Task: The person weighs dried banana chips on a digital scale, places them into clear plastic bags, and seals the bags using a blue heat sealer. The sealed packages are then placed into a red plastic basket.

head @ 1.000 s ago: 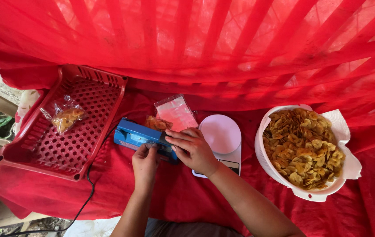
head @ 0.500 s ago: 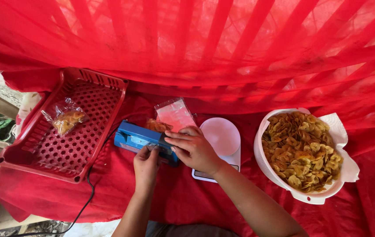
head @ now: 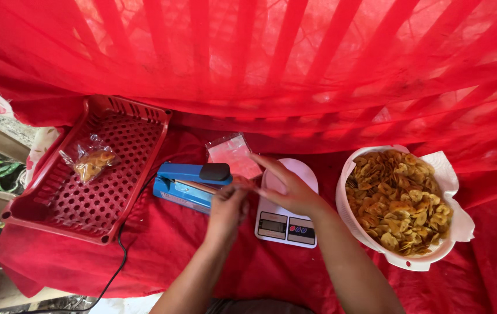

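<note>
We find our left hand point(head: 226, 210) pinching a small clear plastic packet point(head: 242, 182) at the blue tabletop heat sealer point(head: 191, 184), presumably to feed its mouth in, while our right hand point(head: 288, 189) hovers with fingers spread over the white digital kitchen scale point(head: 286, 224).

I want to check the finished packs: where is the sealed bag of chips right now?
In the head view, the sealed bag of chips lies at left, inside the red basket, left of the blue heat sealer.

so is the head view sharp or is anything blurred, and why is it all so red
Head view: mostly sharp; the chips in the white basket and the red tray read crisply. The right hand is slightly smeared at the fingertips. Daylight filters through the red cloth overhead, tinting everything, with striped shadows across it.
</note>
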